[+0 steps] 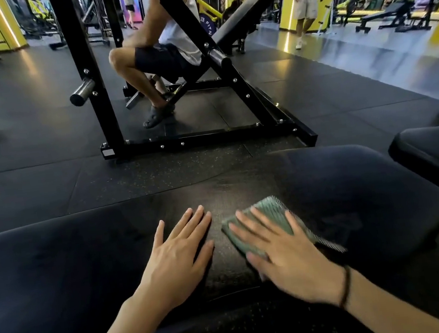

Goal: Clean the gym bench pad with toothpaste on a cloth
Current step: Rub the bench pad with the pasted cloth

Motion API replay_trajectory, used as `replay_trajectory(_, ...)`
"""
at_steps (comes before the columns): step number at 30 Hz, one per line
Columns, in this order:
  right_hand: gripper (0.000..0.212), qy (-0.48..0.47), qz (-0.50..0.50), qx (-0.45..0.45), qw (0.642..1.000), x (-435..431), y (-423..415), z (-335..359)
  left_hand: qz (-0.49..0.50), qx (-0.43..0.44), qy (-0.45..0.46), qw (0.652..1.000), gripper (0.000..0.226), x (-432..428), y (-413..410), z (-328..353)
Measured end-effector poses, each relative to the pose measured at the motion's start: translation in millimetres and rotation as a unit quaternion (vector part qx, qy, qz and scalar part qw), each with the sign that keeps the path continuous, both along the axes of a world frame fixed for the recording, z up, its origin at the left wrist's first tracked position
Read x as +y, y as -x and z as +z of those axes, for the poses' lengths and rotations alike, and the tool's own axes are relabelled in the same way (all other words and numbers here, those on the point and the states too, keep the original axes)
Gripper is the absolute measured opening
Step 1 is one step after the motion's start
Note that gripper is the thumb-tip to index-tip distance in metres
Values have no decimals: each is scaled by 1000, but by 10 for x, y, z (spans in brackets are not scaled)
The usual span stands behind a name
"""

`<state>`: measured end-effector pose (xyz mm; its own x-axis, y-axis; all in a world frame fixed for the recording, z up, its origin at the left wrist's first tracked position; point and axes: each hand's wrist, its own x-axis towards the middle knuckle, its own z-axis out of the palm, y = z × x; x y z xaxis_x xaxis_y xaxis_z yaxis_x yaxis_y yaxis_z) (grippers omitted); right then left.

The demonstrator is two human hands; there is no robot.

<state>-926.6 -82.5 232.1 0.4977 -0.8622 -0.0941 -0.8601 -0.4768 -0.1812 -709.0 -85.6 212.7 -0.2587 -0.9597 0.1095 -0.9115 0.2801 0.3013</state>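
A black gym bench pad (67, 268) stretches across the lower half of the view. My left hand (178, 257) lies flat on the pad with straight fingers, just left of the cloth. A folded green cloth (271, 212) rests on the pad, and my right hand (284, 255) presses on it with spread, straight fingers. The cloth's right edge looks blurred. No toothpaste tube is in view.
A second black pad (437, 150) sits at the right edge. Beyond the bench stands a black steel rack (203, 137) with a person (160, 54) seated inside it. Another person (306, 3) walks at the back right. Dark rubber floor (32, 161) surrounds the bench.
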Motion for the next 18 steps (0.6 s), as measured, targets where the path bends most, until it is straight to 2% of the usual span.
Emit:
replay_trajectory(5, 51, -9, 12, -4, 1000, 98, -68, 34, 9, -2, -1, 1000, 75, 0, 22, -9)
replay_trajectory(8, 54, 16, -11, 19, 1000, -461, -273, -4, 9, -10, -5, 1000, 74, -5, 31, 8)
replay_trajectory(13, 52, -28, -86, 27, 996, -1478, -584, 14, 3, -40, -18, 999, 93, -9, 32, 40)
replay_trajectory(15, 52, -19, -80, 28, 996, -1438, -595, -10, 4, -40, -25, 999, 86, -6, 25, 51)
replay_trajectory(18, 51, 1, -41, 8, 999, -906, -343, -36, -12, -34, -32, 999, 80, -18, 41, 86)
